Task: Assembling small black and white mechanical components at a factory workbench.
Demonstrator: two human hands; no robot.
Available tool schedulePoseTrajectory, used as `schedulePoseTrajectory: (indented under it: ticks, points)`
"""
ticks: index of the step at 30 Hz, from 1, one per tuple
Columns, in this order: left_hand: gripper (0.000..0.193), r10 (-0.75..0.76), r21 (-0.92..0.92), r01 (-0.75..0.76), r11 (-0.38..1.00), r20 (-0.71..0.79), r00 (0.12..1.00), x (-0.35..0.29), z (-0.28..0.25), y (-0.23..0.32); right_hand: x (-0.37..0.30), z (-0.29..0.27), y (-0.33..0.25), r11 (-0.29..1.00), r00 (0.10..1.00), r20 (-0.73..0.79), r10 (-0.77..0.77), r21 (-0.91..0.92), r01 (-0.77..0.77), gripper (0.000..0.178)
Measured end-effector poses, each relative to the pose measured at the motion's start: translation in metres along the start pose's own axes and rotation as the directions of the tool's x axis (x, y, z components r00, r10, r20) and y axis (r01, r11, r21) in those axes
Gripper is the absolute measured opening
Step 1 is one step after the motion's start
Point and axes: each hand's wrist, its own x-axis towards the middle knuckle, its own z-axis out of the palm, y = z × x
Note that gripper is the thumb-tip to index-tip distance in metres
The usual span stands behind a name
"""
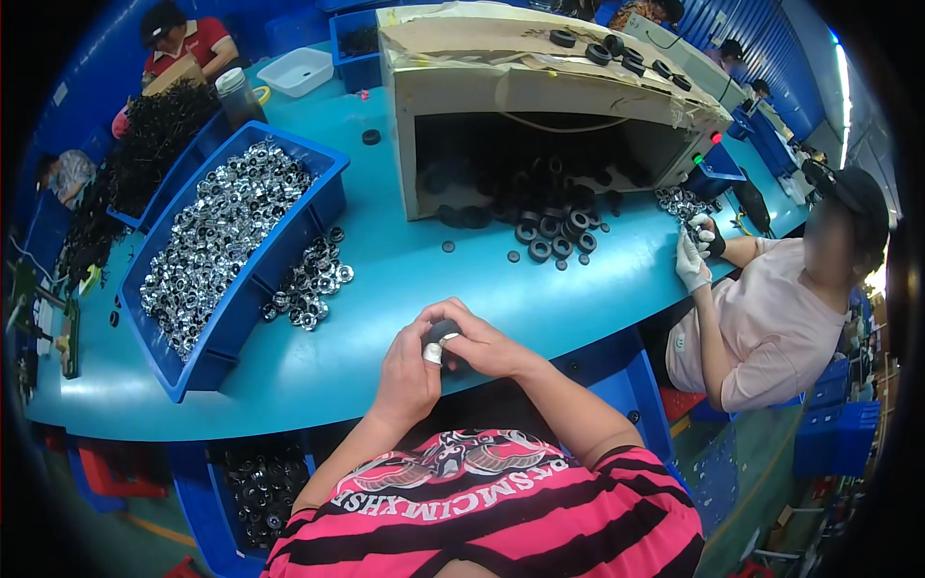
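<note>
Both hands meet just above the near edge of the teal table, closed round a small black rubber tire [442,331]. My left hand [405,374] grips its left side; something whitish covers the thumb there. Pressed against the right side is my right hand [484,345], its fingers curled over the top. Whether a hub sits inside the tire is hidden by the fingers. Beyond the hands, a pile of black tires [551,229] spills from an open-fronted box [408,159]. Shiny chrome wheel hubs [310,284] lie loose to the left.
A blue bin [332,178] full of chrome hubs stands at left, with dark thin parts [164,135] behind it. More tires [597,54] rest on the box. At right a gloved co-worker [771,308] handles small parts. Below the table edge sits a bin of dark parts [260,486].
</note>
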Motion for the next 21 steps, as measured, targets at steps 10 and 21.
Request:
schedulePoseTrajectory:
  ticks: [10,21]
  points:
    - [0.035,0.052,0.082,-0.058,0.995,0.073,0.996,0.001,-0.004,-0.002,-0.015,0.005,0.015,0.918,0.959,-0.086,-0.270,-0.322,0.230,0.043]
    - [0.034,0.085,0.169,-0.104,0.980,0.114,0.990,0.006,-0.009,-0.002,-0.027,-0.020,-0.016,0.971,0.968,-0.076,0.238,-0.004,-0.239,0.038]
